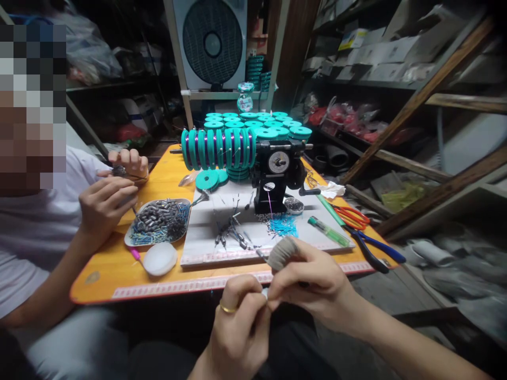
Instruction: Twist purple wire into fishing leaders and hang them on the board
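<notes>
My left hand (pixel 240 322), with a gold ring on one finger, is closed in a pinch just past the table's front edge. My right hand (pixel 307 285) meets it, its fingers pinched too, and a grey ribbed cover (pixel 283 253) sits on one finger. Between the fingertips a small whitish bit (pixel 265 291) shows; what exactly each hand grips is too small to tell. Beyond them, a white board (pixel 204 245) carries dark weights with thin lines (pixel 237 232), light-blue pieces (pixel 283 226) and a black winding device (pixel 273 174) with a row of teal spools (pixel 217 149).
At the left, a person's hands (pixel 106 203) hold something small beside a tray (pixel 129 235) of weights. A round white lid (pixel 160 259) lies near the front edge. Orange-handled scissors (pixel 352 216) and blue-handled pliers (pixel 380 250) lie at the right. Teal spools (pixel 267 133) stand behind the device.
</notes>
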A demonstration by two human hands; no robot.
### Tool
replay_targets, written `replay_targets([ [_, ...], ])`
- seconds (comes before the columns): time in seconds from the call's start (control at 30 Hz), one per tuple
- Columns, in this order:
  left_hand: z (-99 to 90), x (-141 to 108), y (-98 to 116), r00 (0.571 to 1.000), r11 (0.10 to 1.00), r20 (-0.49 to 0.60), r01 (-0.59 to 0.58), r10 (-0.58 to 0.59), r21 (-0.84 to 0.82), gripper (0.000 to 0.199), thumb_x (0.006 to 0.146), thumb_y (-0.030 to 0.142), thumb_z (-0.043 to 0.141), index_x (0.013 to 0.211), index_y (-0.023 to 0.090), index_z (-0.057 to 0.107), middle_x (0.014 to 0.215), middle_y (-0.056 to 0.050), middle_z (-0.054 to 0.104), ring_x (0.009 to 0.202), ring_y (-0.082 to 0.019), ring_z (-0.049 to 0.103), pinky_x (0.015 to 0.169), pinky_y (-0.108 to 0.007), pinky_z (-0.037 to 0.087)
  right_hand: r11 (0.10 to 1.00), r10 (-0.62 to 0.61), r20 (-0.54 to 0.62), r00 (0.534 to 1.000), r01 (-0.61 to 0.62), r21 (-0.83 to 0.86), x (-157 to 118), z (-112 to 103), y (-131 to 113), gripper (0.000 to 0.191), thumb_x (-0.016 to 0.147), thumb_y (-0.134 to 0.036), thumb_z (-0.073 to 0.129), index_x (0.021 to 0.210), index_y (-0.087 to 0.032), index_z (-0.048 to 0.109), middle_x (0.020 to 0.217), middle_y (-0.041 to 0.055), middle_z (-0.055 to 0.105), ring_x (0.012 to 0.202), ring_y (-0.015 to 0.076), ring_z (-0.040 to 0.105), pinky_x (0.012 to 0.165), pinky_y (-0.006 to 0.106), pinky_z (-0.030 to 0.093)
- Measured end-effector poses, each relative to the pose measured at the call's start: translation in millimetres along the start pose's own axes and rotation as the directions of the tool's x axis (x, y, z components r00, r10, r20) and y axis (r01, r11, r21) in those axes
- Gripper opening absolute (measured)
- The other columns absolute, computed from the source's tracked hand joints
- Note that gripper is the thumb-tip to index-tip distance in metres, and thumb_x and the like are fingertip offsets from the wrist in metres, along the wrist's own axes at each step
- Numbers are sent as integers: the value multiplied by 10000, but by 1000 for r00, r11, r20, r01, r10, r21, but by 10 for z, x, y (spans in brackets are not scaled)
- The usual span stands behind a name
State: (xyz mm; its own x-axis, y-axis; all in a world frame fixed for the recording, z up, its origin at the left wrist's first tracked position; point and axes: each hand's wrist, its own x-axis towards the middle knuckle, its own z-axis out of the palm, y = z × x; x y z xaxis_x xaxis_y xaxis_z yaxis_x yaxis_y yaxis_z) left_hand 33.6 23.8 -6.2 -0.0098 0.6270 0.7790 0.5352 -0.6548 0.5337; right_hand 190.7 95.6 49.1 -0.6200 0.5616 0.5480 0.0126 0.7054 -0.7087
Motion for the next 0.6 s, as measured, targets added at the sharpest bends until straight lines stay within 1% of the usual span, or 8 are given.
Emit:
replay_targets([
  [0.07, -6, 7, -3, 993, 982, 14, -120, 120, 143, 224, 829, -45, 546, 927, 148, 603, 902, -53, 529, 764, -129, 633, 717, -213, 551, 989, 131, -79, 988, -125, 81, 28, 53, 37, 123, 868, -269, 690, 779, -199, 738, 794, 13, 527, 624, 105, 586, 527, 221, 522],
  [0.17, -24, 37, -11, 980, 949, 69, -200, 189, 246, 171, 842, -15, 559, 904, 139, 601, 859, -58, 576, 712, -143, 659, 669, -231, 570, 942, 292, -89, 952, -270, 198, 64, 116, 85, 94, 837, -253, 722, 775, -183, 723, 834, -7, 496, 444, 30, 541, 392, 174, 471],
  [0.33, -51, 94, -71, 942, 920, 136, -330, 307, 213, 202, 820, -30, 582, 974, 99, 604, 905, -118, 703, 759, -195, 700, 680, -281, 591, 940, 319, -95, 943, -302, 157, 99, 162, 121, 107, 843, -256, 714, 767, -181, 726, 804, -17, 504, 396, 8, 492, 346, 161, 405],
  [0.4, -50, 93, -81, 938, 931, 163, -330, 305, 158, 226, 810, -48, 577, 989, 88, 598, 915, -139, 713, 795, -213, 703, 695, -296, 589, 953, 296, -103, 950, -286, 105, 108, 177, 130, 94, 850, -234, 704, 776, -181, 725, 797, -14, 511, 406, 13, 479, 352, 170, 396],
  [0.47, -37, 62, -65, 966, 967, 159, -224, 205, 118, 230, 802, -63, 569, 953, 109, 595, 895, -122, 704, 811, -202, 698, 705, -274, 573, 976, 215, -125, 969, -216, -1, 105, 192, 132, 94, 864, -201, 682, 780, -179, 719, 776, 1, 530, 485, 55, 511, 398, 189, 421],
  [0.53, -9, 0, -26, 995, 1000, 98, 0, -3, 31, 207, 815, -45, 561, 869, 154, 588, 869, -79, 673, 821, -176, 684, 725, -250, 551, 986, 89, -150, 985, -109, -127, 76, 201, 118, 83, 883, -162, 643, 838, -178, 711, 805, 32, 560, 614, 111, 555, 489, 225, 470],
  [0.57, 11, -39, -3, 986, 986, 59, 157, -154, -57, 184, 834, -12, 562, 818, 170, 581, 863, -58, 653, 783, -153, 673, 697, -232, 540, 981, 28, -166, 986, -59, -186, 47, 202, 103, 91, 889, -138, 621, 890, -179, 703, 842, 50, 571, 685, 136, 573, 549, 248, 495],
  [0.6, 35, -79, 20, 943, 926, 34, 330, -330, -180, 161, 857, 41, 571, 772, 178, 575, 865, -41, 633, 715, -125, 655, 632, -210, 521, 972, -20, -185, 982, -24, -232, 7, 201, 85, 119, 891, -115, 603, 941, -181, 688, 880, 62, 575, 737, 151, 584, 598, 266, 506],
])
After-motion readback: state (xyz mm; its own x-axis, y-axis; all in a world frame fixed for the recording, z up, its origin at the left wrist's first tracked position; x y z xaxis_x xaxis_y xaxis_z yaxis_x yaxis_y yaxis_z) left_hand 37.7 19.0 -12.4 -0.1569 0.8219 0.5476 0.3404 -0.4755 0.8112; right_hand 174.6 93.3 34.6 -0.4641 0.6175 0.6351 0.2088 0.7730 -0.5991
